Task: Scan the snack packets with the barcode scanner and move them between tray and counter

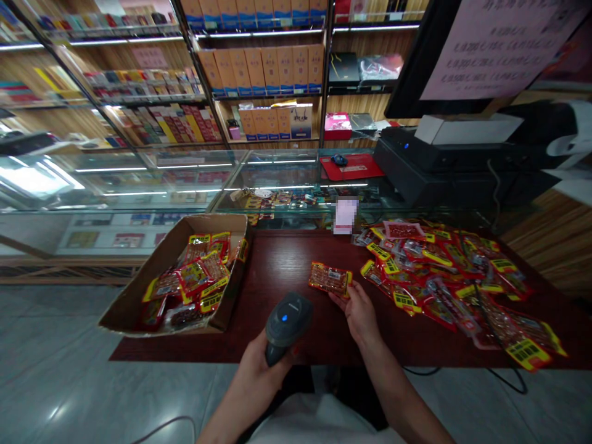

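My left hand (268,364) is wrapped round the handle of a dark barcode scanner (290,317) with a blue light on top. The scanner's head points forward, just left of and nearer than a snack packet (330,279). That packet is red and yellow with a see-through middle, and a pale label shows on it. My right hand (358,309) pinches the packet's right end between thumb and fingers, over the dark red tabletop. To the right lies a heap of similar snack packets (430,253). On the left, a cardboard box (237,277) holds several more.
The dark red table (277,246) meets a glass display counter (277,169). A monitor (407,68) and black cash drawer (416,176) stand at the right. A cable (481,308) crosses the packet heap. A red mat (358,168) carries a mouse (339,160). Shelves of boxes line the back.
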Demonstrator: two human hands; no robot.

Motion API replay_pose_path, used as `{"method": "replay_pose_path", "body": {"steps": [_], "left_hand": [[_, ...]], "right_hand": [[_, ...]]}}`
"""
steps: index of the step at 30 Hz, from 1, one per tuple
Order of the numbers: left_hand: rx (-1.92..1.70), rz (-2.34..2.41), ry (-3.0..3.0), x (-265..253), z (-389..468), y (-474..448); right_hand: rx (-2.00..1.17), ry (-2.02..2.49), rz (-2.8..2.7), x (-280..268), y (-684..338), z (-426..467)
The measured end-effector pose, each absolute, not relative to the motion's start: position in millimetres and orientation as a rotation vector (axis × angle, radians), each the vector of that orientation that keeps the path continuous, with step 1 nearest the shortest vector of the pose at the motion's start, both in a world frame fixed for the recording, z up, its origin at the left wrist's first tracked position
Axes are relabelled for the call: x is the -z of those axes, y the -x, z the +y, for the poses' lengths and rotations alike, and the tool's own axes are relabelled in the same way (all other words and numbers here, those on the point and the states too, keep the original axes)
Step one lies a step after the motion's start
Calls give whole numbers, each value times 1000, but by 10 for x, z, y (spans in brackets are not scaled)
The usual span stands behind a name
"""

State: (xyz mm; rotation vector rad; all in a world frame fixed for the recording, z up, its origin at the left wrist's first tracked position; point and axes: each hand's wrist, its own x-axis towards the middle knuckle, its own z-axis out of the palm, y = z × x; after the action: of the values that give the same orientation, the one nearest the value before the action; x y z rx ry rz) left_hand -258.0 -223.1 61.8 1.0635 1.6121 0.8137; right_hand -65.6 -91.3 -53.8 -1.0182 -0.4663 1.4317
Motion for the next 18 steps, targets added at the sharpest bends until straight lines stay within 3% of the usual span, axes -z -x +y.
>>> {"method": "replay_pose_path", "body": {"steps": [18], "left_hand": [[-851, 1580, -952, -414, -2258, 2629]], "right_hand": [[-1517, 932, -459, 397, 839, -846]]}}
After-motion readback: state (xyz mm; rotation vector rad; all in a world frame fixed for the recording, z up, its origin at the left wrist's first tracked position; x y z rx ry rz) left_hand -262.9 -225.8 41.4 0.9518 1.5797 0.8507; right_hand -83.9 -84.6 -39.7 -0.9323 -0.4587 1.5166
